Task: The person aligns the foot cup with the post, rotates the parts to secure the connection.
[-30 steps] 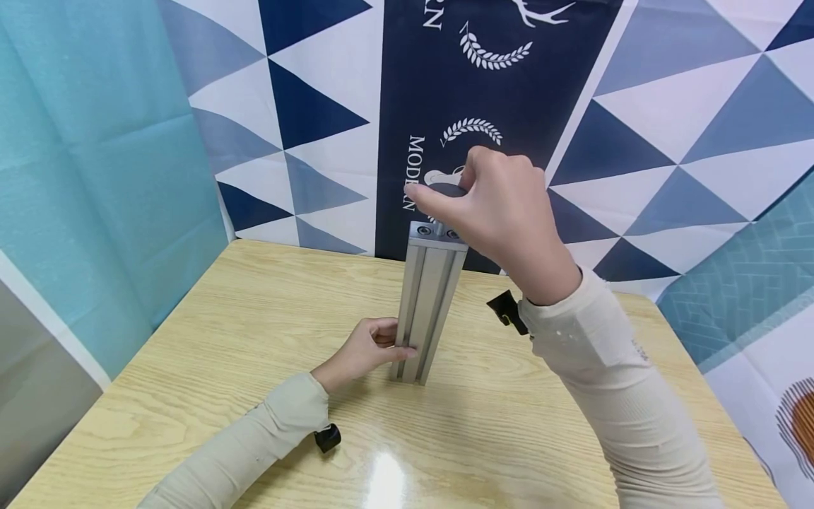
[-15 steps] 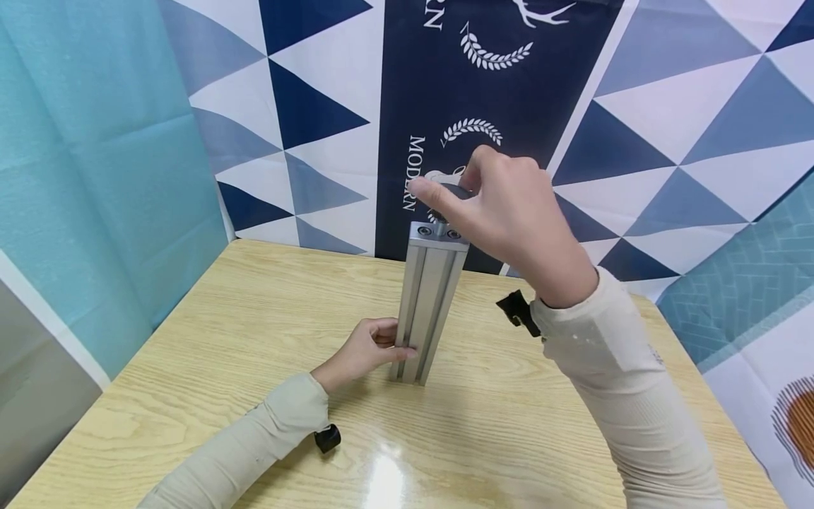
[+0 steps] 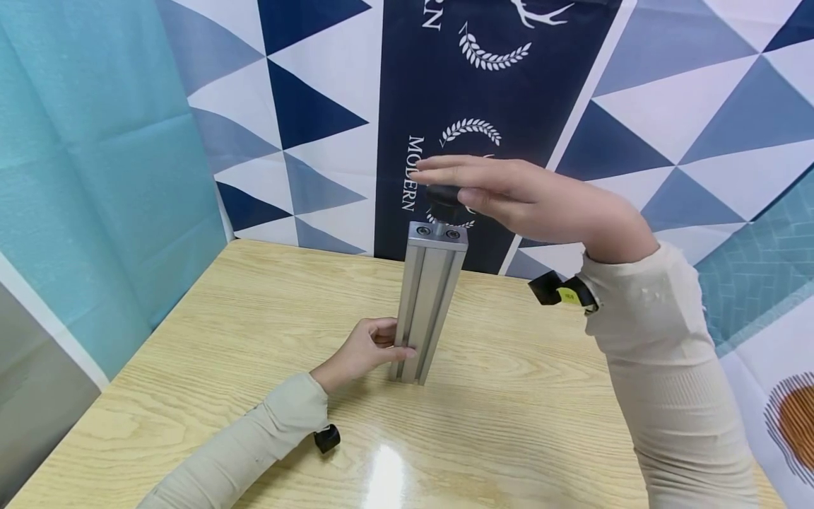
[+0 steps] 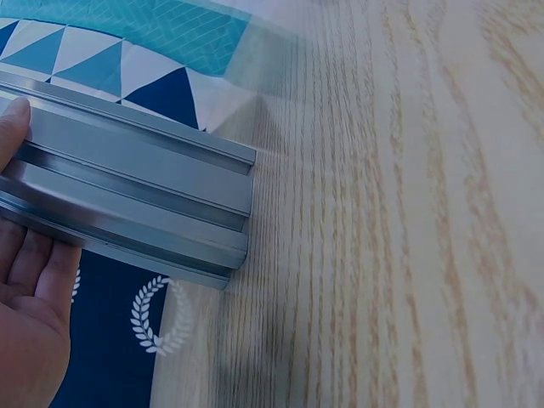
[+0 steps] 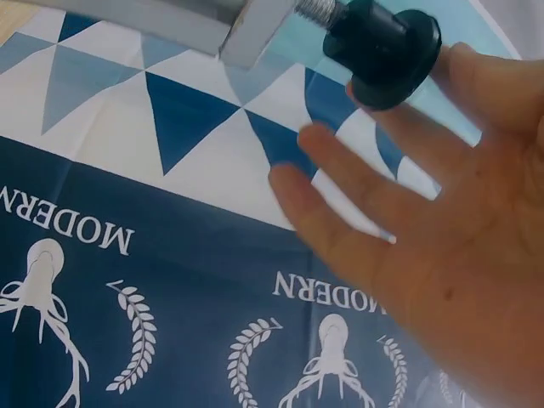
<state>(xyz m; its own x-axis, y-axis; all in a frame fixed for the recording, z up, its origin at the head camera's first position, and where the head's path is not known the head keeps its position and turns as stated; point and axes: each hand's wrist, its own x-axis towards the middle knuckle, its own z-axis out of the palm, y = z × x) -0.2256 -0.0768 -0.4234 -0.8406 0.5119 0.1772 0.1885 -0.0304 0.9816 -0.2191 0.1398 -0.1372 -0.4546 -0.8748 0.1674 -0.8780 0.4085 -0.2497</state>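
An aluminium extrusion (image 3: pixel 427 297) stands upright on the wooden table, its long grooves facing me. Low on its shaft, my left hand (image 3: pixel 361 355) grips it between thumb and fingers; the left wrist view shows the extrusion's lower end (image 4: pixel 144 183) meeting the tabletop. Two screws fasten a metal end plate (image 3: pixel 439 237) on top. Above that plate sits a black levelling foot (image 3: pixel 443 201) on a threaded stem (image 5: pixel 319 12). My right hand (image 3: pixel 540 201) is spread with extended fingers over the foot, its thumb right at the foot's side in the head view.
The wooden table (image 3: pixel 254 297) reaches back to a patterned cloth (image 3: pixel 324 127) hanging close behind the extrusion. A teal curtain (image 3: pixel 95 177) hangs at the left. Black camera mounts (image 3: pixel 327 438) are strapped at both wrists.
My right hand has let go of the levelling foot, straightened its fingers and swung its wrist to the right. The left hand and the extrusion have stayed put.
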